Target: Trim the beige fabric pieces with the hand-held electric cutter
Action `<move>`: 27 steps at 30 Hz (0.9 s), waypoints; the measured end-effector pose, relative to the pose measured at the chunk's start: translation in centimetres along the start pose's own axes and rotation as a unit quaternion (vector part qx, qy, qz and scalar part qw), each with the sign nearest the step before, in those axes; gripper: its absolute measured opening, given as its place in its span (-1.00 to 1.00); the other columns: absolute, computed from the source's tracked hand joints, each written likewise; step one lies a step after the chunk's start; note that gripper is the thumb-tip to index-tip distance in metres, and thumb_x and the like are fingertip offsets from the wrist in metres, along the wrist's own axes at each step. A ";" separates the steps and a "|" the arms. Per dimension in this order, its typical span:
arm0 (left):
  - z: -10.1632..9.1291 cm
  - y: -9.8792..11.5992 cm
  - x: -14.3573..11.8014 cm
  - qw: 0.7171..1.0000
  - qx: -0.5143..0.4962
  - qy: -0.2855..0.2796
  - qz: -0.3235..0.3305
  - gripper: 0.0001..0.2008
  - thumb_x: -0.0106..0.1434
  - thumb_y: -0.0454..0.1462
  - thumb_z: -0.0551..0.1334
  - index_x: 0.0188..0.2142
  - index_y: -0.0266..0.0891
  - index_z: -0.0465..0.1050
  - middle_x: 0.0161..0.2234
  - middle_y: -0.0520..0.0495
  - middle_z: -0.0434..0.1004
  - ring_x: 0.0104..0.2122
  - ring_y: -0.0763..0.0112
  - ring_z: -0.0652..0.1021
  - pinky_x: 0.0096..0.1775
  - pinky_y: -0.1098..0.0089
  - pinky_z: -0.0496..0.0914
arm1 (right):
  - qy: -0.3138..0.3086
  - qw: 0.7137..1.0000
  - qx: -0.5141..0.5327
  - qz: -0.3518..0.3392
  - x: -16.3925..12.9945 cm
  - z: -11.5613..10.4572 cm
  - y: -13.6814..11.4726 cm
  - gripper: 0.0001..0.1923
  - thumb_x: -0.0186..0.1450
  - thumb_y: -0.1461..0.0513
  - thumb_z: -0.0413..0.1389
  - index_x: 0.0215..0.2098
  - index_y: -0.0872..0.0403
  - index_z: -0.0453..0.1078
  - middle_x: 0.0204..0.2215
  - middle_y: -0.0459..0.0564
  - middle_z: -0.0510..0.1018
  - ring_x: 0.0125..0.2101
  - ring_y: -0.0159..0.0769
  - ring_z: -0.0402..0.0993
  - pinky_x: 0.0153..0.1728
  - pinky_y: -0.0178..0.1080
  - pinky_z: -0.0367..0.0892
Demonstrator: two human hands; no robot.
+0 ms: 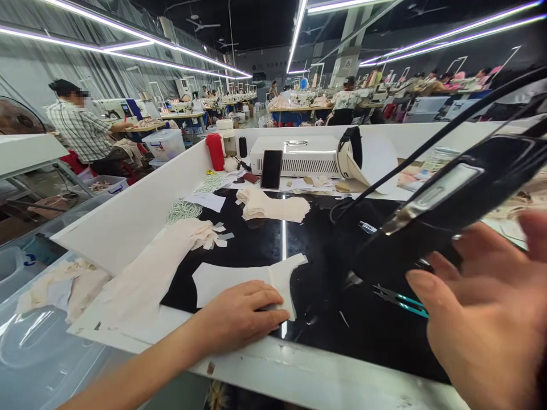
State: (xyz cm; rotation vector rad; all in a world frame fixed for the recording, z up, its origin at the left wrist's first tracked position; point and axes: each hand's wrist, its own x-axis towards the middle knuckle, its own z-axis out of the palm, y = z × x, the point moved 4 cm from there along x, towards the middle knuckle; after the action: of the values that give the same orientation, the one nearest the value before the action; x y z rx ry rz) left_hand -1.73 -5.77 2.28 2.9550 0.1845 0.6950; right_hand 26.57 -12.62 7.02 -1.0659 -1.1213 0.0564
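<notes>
At the far left, a person in a checked shirt (pixel 81 134) is sitting at another table. Nearer, a long strip of cream fabric (pixel 158 267) is lying along the white table edge (pixel 299 364). The left hand (pixel 241 316) is pressing flat, fingers released, on a white curved cut fabric piece (pixel 231 279), whose long axis is running left to right on the glossy black worktop (pixel 325 285). The piece is lying directly under this hand (so the left one is nearer). The right hand (pixel 487 319) is hovering open, well apart to the right, beside a black handheld tool with cord (pixel 448 205); teal thread snips (pixel 401 300) are lying below.
</notes>
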 end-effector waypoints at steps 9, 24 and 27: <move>0.2 0.2 0.2 1.000 -0.006 0.018 0.000 -0.78 0.59 -0.35 0.13 0.10 -0.26 0.52 -0.04 -0.17 0.63 -0.04 0.26 0.62 0.19 0.23 0.49 | -0.004 0.993 0.096 0.072 2.8 6.4 -2.0 -0.62 0.23 0.09 0.48 -0.16 -0.10 0.40 -0.34 -0.16 0.62 -0.53 -0.24 0.54 -0.41 -0.09 0.52; 0.5 0.5 0.6 0.999 -0.015 0.036 -0.005 -0.82 0.57 -0.35 0.18 0.06 -0.27 0.53 -0.05 -0.15 0.64 -0.04 0.25 0.61 0.15 0.25 0.51 | -0.054 0.955 0.261 0.130 -2.5 9.5 -3.7 -0.48 0.31 0.10 0.43 0.16 -0.11 0.39 -0.37 -0.17 0.56 -0.51 -0.29 0.51 -0.49 -0.18 0.50; 0.6 0.4 0.6 0.999 -0.014 0.032 -0.006 -0.81 0.57 -0.35 0.17 0.07 -0.26 0.53 -0.06 -0.16 0.64 -0.03 0.27 0.61 0.15 0.27 0.51 | -0.064 0.955 0.262 0.128 -2.7 9.5 -3.6 -0.50 0.32 0.11 0.41 0.15 -0.11 0.38 -0.36 -0.17 0.56 -0.50 -0.30 0.52 -0.47 -0.18 0.50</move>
State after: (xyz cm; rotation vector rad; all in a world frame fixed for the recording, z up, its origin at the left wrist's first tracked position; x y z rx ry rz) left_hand -0.91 -6.17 2.08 2.9054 0.1964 0.7840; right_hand 16.51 -9.60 7.95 -0.7265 -0.9984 0.6040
